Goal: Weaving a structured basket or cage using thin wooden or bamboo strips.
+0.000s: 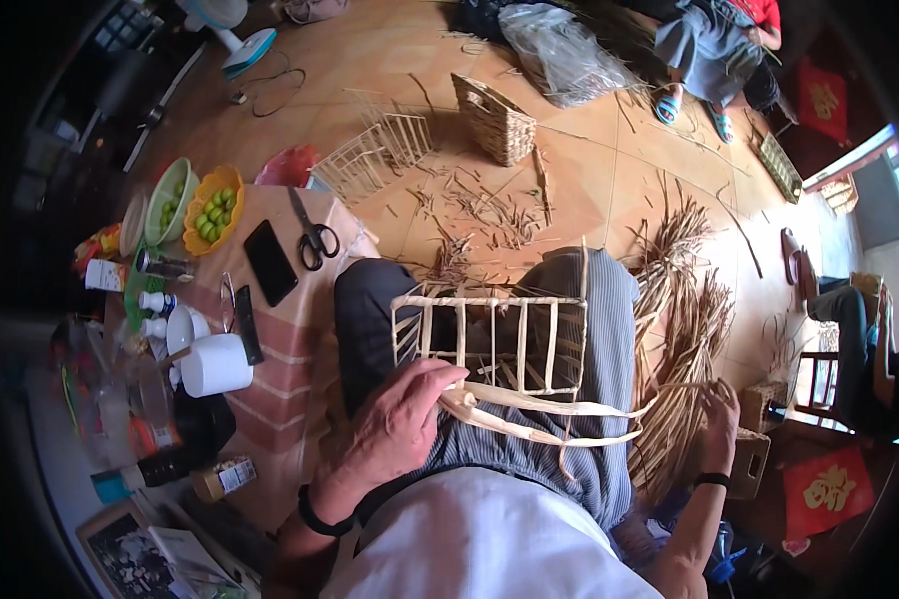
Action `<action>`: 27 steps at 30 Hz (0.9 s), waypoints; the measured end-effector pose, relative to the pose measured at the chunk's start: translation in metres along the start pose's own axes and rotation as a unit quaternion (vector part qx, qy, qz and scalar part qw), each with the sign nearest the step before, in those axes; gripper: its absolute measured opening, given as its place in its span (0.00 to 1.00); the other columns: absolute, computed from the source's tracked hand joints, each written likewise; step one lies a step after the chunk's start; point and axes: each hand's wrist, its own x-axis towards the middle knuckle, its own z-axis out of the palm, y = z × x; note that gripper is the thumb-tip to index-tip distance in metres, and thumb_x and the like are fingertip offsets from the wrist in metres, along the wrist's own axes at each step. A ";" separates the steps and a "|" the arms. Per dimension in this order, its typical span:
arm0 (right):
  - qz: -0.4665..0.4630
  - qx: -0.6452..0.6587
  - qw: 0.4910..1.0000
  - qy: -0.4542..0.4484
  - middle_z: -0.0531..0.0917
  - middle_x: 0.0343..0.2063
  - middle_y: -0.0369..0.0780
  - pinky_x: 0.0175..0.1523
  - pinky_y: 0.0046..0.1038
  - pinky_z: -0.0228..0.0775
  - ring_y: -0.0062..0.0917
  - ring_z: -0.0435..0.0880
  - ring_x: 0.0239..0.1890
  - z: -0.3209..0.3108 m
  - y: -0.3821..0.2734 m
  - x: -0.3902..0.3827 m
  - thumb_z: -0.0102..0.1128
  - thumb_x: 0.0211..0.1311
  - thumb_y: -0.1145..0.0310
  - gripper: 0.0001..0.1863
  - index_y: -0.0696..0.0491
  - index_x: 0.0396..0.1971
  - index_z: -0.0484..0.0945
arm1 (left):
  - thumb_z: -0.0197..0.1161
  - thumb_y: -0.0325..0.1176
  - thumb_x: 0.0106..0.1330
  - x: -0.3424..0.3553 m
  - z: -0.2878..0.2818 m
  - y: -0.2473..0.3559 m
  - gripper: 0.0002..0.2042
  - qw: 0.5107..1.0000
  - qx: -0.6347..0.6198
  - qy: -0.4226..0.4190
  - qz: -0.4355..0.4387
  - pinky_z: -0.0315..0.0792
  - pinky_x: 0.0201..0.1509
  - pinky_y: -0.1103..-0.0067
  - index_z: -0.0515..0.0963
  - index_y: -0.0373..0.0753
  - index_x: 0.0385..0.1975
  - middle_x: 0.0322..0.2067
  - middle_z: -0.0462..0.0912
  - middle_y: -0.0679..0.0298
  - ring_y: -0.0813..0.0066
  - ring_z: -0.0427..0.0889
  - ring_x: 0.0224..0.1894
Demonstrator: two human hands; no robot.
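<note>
Left hand (pixel 398 424) grips the near edge of a half-built basket frame (pixel 489 344) resting on the lap, fingers curled over the wide strips (pixel 544 414) trailing from it. Right hand (pixel 717 424) reaches into a bundle of reeds (pixel 684 349) on the floor; grip hidden, cannot tell. Frame holds nothing. On the table (pixel 300 359): orange bowl (pixel 213 212) of green fruits, green bowl (pixel 167 200) with a few more, scissors (pixel 314 235), phone (pixel 270 262). Finished woven basket (pixel 496 120) stands on the floor, contents not visible.
</note>
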 end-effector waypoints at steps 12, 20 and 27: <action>-0.034 -0.013 0.953 -0.302 0.86 0.44 0.39 0.52 0.29 0.84 0.23 0.89 0.49 0.297 -0.168 -0.146 0.67 0.67 0.85 0.17 0.59 0.54 0.81 | 0.66 0.22 0.69 0.031 -0.015 0.008 0.11 0.978 -0.096 -0.039 -0.179 0.83 0.48 0.68 0.78 0.32 0.49 0.38 0.92 0.53 0.55 0.92 0.44; -0.237 -0.352 0.822 -0.380 0.83 0.30 0.42 0.37 0.32 0.79 0.37 0.86 0.31 0.395 -0.172 -0.205 0.70 0.66 0.76 0.12 0.54 0.49 0.87 | 0.66 0.21 0.68 0.033 -0.016 0.009 0.09 0.978 -0.078 -0.054 -0.184 0.84 0.47 0.67 0.80 0.31 0.46 0.39 0.91 0.51 0.53 0.92 0.43; -0.356 -0.437 0.772 -0.293 0.83 0.23 0.39 0.30 0.36 0.76 0.35 0.85 0.25 0.402 -0.170 -0.220 0.75 0.58 0.75 0.05 0.54 0.32 0.86 | 0.66 0.19 0.66 0.036 -0.009 -0.002 0.10 0.985 -0.050 -0.059 -0.155 0.83 0.47 0.66 0.80 0.33 0.46 0.38 0.91 0.50 0.51 0.91 0.44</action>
